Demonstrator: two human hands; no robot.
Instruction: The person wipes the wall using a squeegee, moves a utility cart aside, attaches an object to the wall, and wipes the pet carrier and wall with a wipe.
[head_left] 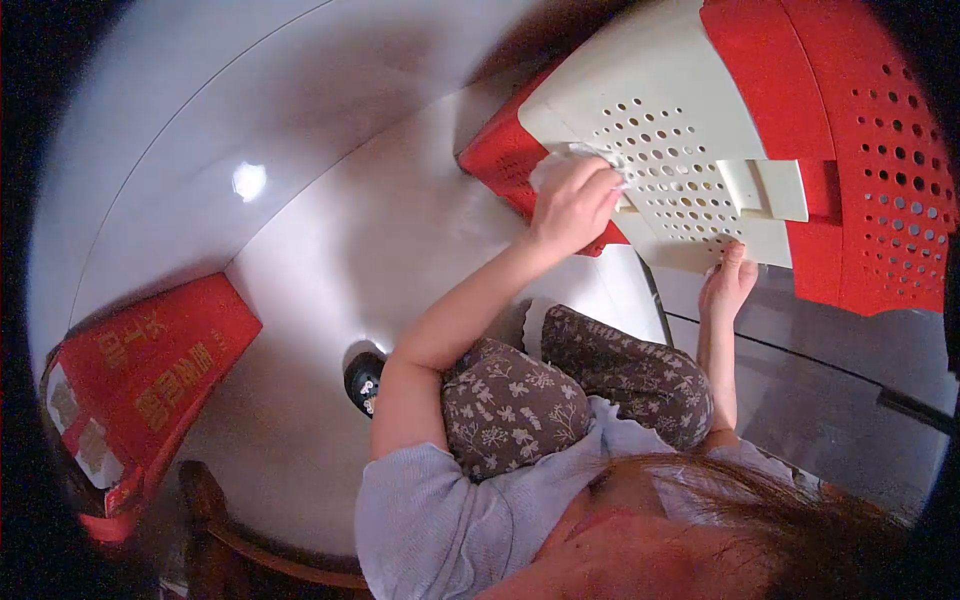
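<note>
Left hand (572, 205) bunches a wipe (578, 152); right hand (728, 287) clasps the perforated basket (735, 135) — seemingly light, stiff, best held at the thumbed edge.

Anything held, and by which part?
Left hand: white cloth, bunched, exact part unclear. Right hand: perforated cream panel, by its lower edge.

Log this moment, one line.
left hand: white cloth against perforated cream panel | right hand: holding panel's lower edge
</note>
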